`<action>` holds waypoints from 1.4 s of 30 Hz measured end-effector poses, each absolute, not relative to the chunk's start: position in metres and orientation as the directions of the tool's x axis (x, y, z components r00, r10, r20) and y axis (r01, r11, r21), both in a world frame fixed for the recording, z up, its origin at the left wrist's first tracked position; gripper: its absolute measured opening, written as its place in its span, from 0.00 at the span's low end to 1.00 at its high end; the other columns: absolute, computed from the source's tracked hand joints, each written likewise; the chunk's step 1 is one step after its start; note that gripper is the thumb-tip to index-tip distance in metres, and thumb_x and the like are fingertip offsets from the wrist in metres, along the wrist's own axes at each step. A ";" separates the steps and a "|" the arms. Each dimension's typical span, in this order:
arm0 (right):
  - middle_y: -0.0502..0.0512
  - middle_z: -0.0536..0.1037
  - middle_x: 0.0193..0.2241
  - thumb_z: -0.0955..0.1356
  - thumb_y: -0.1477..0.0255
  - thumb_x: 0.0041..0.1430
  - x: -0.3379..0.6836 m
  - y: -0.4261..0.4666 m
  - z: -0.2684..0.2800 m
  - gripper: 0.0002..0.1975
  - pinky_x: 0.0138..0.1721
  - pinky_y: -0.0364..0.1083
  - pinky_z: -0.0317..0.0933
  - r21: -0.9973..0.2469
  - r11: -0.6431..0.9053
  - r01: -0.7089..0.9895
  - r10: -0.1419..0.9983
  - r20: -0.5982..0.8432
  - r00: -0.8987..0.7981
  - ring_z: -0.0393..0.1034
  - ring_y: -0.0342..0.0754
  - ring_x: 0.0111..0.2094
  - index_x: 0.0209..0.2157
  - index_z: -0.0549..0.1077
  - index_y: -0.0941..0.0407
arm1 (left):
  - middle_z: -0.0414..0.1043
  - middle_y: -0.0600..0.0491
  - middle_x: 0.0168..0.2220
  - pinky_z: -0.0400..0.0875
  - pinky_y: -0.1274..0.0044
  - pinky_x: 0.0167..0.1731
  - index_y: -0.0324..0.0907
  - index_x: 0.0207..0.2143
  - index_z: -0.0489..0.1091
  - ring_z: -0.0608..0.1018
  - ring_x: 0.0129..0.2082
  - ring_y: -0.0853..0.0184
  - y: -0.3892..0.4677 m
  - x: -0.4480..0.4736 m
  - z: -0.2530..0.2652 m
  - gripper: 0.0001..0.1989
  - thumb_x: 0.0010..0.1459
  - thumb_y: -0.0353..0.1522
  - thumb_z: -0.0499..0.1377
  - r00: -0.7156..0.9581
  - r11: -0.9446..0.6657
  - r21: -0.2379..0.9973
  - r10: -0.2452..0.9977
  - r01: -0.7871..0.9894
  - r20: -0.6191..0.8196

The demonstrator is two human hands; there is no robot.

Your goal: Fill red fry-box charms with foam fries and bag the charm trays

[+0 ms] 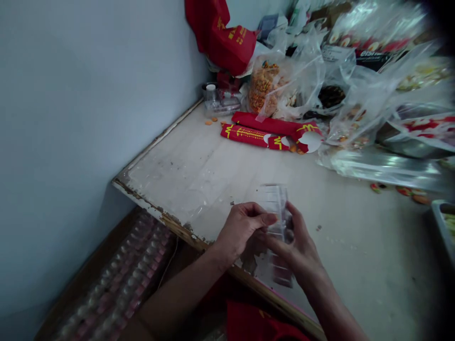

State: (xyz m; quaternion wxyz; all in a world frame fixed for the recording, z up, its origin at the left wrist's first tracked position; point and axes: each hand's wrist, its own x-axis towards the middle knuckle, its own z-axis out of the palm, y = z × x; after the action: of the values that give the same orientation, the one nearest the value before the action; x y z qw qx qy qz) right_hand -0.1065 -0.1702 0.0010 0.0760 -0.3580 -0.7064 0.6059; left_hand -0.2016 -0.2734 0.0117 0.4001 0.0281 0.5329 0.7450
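Observation:
A long, narrow piece of clear plastic (273, 199), crossed by ribs like a compartmented box or tray, stands out between my hands above the table's near edge. Motion blurs it, so its exact kind is unclear. My right hand (302, 244) grips it from the right, fingers behind and thumb across the front. From the left, my left hand (243, 227) pinches thumb against fingers at its side. The fingers partly cover the plastic, and the hands nearly touch. A dark reddish lower part (282, 272) shows beneath my right hand.
Red printed paper sleeves (256, 136) lie across the worn white table (199, 175). Behind them stand a clear bag of orange snacks (265, 90) and other plastic bags. A metal tray (441, 222) is at the right edge; stacked clear packs (121, 279) sit below left.

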 end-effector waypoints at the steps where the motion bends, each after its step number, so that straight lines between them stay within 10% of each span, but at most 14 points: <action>1: 0.61 0.75 0.50 0.79 0.55 0.37 -0.101 -0.165 0.004 0.53 0.43 0.59 0.70 -0.912 -0.115 0.393 0.571 -0.384 -0.725 0.74 0.62 0.45 0.66 0.61 0.47 | 0.65 0.58 0.19 0.60 0.80 0.24 0.39 0.21 0.66 0.65 0.21 0.75 -0.271 -0.206 0.007 0.24 0.41 0.43 0.76 -0.656 -0.122 0.785 0.635 -0.608 -0.409; 5: 0.60 0.78 0.44 0.76 0.53 0.46 -0.079 -0.135 0.009 0.35 0.28 0.51 0.68 -0.838 -0.421 0.346 0.622 -0.545 -0.562 0.75 0.59 0.37 0.55 0.72 0.51 | 0.61 0.61 0.17 0.56 0.81 0.23 0.39 0.20 0.63 0.62 0.18 0.78 -0.280 -0.240 -0.016 0.30 0.35 0.49 0.77 -0.675 -0.056 0.816 0.596 -0.576 -0.435; 11: 0.60 0.78 0.45 0.79 0.54 0.40 -0.062 -0.105 0.001 0.37 0.34 0.53 0.69 -0.898 -0.288 0.333 0.704 -0.434 -0.562 0.74 0.61 0.43 0.52 0.72 0.52 | 0.78 0.49 0.32 0.70 0.74 0.35 0.41 0.41 0.75 0.79 0.31 0.65 -0.316 -0.267 -0.017 0.22 0.59 0.50 0.63 -0.803 0.416 0.905 0.509 -0.088 -0.312; 16: 0.60 0.77 0.47 0.80 0.55 0.38 -0.067 -0.111 0.000 0.53 0.40 0.58 0.70 -0.892 0.008 0.453 0.624 -0.350 -0.699 0.74 0.63 0.43 0.66 0.61 0.46 | 0.79 0.45 0.45 0.66 0.66 0.50 0.43 0.43 0.76 0.76 0.50 0.53 -0.368 -0.241 0.002 0.08 0.63 0.36 0.63 -0.897 0.866 0.234 0.428 0.442 0.109; 19: 0.60 0.78 0.45 0.79 0.53 0.40 -0.076 -0.114 -0.001 0.52 0.42 0.58 0.70 -0.876 0.009 0.483 0.461 -0.425 -0.779 0.75 0.64 0.44 0.66 0.61 0.48 | 0.79 0.46 0.44 0.67 0.67 0.48 0.41 0.47 0.75 0.77 0.47 0.55 -0.384 -0.223 -0.003 0.10 0.64 0.31 0.61 -0.865 0.864 0.051 0.501 0.501 0.001; 26: 0.61 0.80 0.44 0.76 0.53 0.50 -0.082 -0.109 0.000 0.35 0.36 0.53 0.68 -0.830 -0.307 0.466 0.352 -0.554 -0.755 0.75 0.61 0.40 0.57 0.69 0.51 | 0.76 0.50 0.43 0.69 0.70 0.43 0.44 0.50 0.72 0.77 0.44 0.59 -0.360 -0.193 -0.006 0.11 0.66 0.36 0.60 -0.860 0.855 0.118 0.511 0.505 -0.016; 42: 0.60 0.77 0.50 0.76 0.55 0.48 -0.141 -0.165 -0.006 0.38 0.44 0.53 0.68 -0.880 -0.352 0.320 0.133 -0.385 -0.913 0.73 0.60 0.49 0.59 0.66 0.50 | 0.73 0.49 0.49 0.71 0.71 0.49 0.46 0.51 0.73 0.75 0.50 0.59 -0.363 -0.243 -0.008 0.12 0.65 0.31 0.60 -0.814 0.804 0.157 0.580 0.573 0.001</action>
State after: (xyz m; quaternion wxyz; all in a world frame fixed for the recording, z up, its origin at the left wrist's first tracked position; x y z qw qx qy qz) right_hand -0.1412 -0.1651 -0.0056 -0.0588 -0.1998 -0.5664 0.7974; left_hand -0.2428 -0.3631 -0.0084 0.0234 0.3037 0.9495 0.0754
